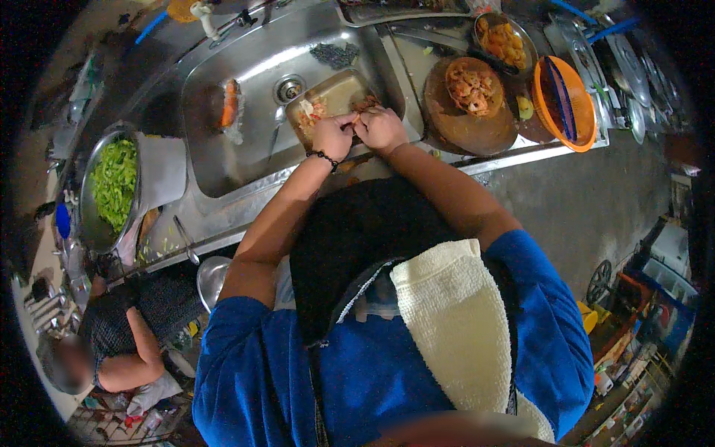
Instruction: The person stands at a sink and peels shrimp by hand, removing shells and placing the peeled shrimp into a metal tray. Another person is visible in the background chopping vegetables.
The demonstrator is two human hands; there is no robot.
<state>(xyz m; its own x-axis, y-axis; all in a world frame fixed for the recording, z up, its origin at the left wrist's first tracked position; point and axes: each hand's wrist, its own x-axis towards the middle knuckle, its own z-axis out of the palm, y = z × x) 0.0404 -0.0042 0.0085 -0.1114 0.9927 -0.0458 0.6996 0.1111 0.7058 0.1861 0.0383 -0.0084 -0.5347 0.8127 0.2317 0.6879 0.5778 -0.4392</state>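
Observation:
Over a rectangular metal tray in the sink, my left hand and my right hand meet at the fingertips. They pinch a small orange piece between them, apparently a shrimp, mostly hidden by the fingers. Orange and whitish scraps lie in the tray's left part. A darker reddish-brown pile sits at its right end, just beyond my right hand. To the right, a bowl of peeled shrimp stands on a round wooden chopping board.
The steel sink holds a carrot with clear plastic and a dark scouring pad. A bowl of orange pieces and an orange plastic basket stand right. Leftward are a bowl of chopped greens and another person.

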